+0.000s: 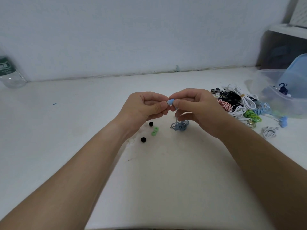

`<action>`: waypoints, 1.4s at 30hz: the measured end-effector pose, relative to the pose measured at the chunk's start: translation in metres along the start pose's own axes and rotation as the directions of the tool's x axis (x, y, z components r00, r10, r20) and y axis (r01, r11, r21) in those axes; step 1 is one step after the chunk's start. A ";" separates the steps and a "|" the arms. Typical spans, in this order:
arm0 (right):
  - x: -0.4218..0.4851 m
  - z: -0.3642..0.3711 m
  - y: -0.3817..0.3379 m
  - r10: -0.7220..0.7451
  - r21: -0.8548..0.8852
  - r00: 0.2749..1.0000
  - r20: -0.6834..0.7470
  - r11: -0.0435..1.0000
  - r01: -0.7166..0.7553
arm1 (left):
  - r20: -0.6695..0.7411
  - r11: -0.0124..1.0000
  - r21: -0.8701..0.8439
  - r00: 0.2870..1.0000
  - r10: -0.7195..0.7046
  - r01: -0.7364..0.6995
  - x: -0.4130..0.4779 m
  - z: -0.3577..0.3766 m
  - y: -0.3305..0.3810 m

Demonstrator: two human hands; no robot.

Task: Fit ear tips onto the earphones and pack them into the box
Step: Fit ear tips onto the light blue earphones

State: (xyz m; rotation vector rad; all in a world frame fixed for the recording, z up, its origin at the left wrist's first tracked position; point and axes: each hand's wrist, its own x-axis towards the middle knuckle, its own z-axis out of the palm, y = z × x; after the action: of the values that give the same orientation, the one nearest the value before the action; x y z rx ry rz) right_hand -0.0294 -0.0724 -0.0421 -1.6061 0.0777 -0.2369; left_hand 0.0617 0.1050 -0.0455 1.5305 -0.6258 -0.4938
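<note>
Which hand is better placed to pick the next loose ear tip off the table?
Probably the left hand: the green ear tips and black ear tips lie right beside its wrist, while the right hand grips the blue earbud and would have to cross over.

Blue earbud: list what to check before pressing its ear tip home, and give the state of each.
1. Grip: the right hand pinches the blue earbud: ok.
2. Support: the left hand pinches at the earbud's free end: ok.
3. Ear tip lined up on that end: cannot tell, the fingers hide it.
4. The blue cable hangs slack to its coil on the table: ok.
5. Spare green ear tips and black ear tips lie on the table near the left hand: ok.
6. The clear plastic box stands open on the right: ok.
</note>
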 end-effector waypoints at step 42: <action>0.003 -0.009 -0.003 -0.094 -0.166 0.986 -0.141 0.984 0.070 | -0.096 0.993 0.089 0.991 0.091 -0.083 -0.003 0.013 0.005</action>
State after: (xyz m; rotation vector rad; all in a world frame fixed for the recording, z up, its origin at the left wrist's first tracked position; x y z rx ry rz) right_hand -0.0287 -0.0818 -0.0384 -1.7522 0.1488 -0.4235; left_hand 0.0510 0.0971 -0.0414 1.5908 -0.6396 -0.3251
